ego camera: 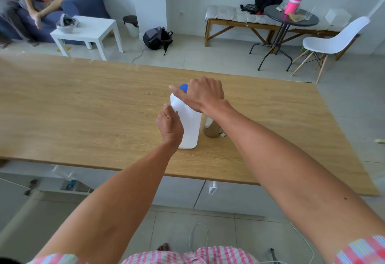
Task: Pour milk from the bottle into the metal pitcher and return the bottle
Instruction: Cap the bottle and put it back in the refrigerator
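Observation:
A tall white milk bottle (pixel 190 126) with a blue cap (pixel 183 87) stands upright on the wooden table (pixel 83 105). My left hand (pixel 169 125) grips the bottle's left side at mid-height. Over the top of the bottle my right hand (pixel 203 94) is closed around the blue cap, its index finger stretched to the left. The metal pitcher (pixel 210 127) stands just right of the bottle, mostly hidden under my right forearm.
The table's near edge runs below the bottle. Beyond the table are a white side table (pixel 89 31), a black backpack (pixel 157 38), a bench, a round dark table and a white chair (pixel 331 44). A person sits on the blue sofa at far left.

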`<state>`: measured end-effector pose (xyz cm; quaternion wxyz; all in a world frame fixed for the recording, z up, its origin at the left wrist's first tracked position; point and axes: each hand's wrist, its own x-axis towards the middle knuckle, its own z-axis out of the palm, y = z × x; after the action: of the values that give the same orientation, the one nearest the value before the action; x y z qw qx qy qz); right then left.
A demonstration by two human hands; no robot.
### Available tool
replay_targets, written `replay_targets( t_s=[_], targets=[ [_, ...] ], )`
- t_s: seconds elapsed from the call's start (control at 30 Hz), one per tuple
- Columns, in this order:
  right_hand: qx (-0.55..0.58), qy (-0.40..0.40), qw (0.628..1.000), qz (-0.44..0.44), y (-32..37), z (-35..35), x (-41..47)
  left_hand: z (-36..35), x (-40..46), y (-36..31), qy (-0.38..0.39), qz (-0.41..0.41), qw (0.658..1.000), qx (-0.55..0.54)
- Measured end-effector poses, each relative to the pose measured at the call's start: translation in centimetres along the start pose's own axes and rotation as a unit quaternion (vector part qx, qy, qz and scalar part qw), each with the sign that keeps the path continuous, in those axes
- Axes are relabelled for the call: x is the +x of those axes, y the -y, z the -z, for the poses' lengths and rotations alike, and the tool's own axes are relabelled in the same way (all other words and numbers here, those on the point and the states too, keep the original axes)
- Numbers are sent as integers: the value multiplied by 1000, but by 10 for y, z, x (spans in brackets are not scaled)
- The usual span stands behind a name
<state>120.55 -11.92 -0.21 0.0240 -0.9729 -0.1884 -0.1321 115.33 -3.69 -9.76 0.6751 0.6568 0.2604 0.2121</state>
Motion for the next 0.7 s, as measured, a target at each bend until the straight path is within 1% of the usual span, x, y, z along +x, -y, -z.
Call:
replay_targets(
  t_s=[0.07, 0.13, 0.23, 0.3, 0.37, 0.4, 0.47, 0.5, 0.57, 0.63, 0.7],
  targets=[
    [94, 7, 994, -52, -5, -5, -6, 4, -1, -2, 22, 2, 1000, 13],
    [223, -29, 966, -128, -9, -14, -21, 8, -4, -6, 39, -6, 999, 30],
    [398, -133, 881, -217, -10, -44, -55, 12, -4, -10, 67, -20, 995, 65],
    [478, -149, 824, -265, -4, -70, -80, 15, -4, -11, 80, -23, 994, 71],
    [526, -118, 779, -320, 3, -95, -100, 18, -6, -14, 99, -10, 994, 54],
    [541, -88, 761, -346, 6, -105, -107, 20, -6, -14, 107, 3, 993, 43],
    [569, -4, 727, -384, 10, -117, -115, 22, -5, -16, 127, 23, 991, 20],
    [590, 33, 707, -388, 12, -120, -116, 23, -2, -15, 134, 33, 990, 6],
    [622, 82, 686, -369, 14, -126, -116, 26, 1, -15, 148, 42, 988, -13],
    [651, 98, 661, -360, 16, -132, -114, 28, 3, -16, 164, 34, 986, -21],
    [673, 93, 638, -364, 18, -137, -112, 30, 2, -18, 182, 26, 983, -30]
  ],
)
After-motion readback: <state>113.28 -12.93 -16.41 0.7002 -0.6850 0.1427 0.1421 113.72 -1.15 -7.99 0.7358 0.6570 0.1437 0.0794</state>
